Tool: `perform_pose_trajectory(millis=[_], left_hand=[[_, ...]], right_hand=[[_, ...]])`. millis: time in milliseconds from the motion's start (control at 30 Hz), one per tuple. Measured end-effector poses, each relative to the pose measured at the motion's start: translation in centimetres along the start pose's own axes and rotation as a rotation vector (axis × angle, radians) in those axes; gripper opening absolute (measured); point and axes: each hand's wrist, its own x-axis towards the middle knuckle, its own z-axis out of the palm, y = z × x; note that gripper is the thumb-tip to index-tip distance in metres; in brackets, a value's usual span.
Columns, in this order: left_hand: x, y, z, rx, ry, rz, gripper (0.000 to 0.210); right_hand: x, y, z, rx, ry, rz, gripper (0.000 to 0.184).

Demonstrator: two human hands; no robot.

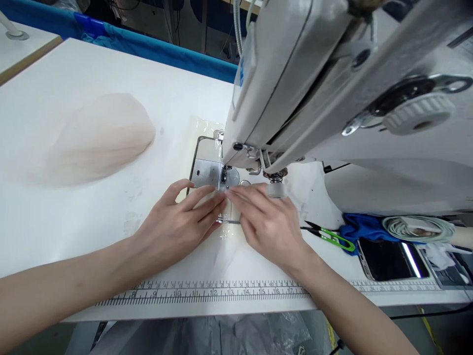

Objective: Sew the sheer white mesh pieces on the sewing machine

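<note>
My left hand (181,222) and my right hand (271,224) meet just in front of the presser foot (223,175) of a sewing machine (281,84). Their fingertips are pressed close together over the metal needle plate (207,170). Whatever lies between them is too small or too sheer to make out. Some fingers of the left hand curl at the plate's left side, while the right hand's fingers point toward the foot. On the left of the white table (74,222) lies a sheer beige piece of fabric (107,135), rounded in outline.
A ruler strip (221,292) runs along the front edge. At right are green-handled thread snips (334,239), blue cloth (354,229), a phone (391,259) and a coil of pale tape (417,229). The machine head overhangs my right hand.
</note>
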Motion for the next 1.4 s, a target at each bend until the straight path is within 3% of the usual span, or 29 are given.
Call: perform_pose_trajectory(millis=[367, 1400], left_hand=[[0.4, -0.2, -0.4, 0.083, -0.034, -0.018, 0.027], [1.1, -0.6, 0.3, 0.044, -0.015, -0.083, 0.029]], right_hand=[[-0.4, -0.4, 1.2, -0.104, -0.064, -0.042, 0.037], [0.1, 0.6, 1.6, -0.156, -0.042, -0.022, 0.033]])
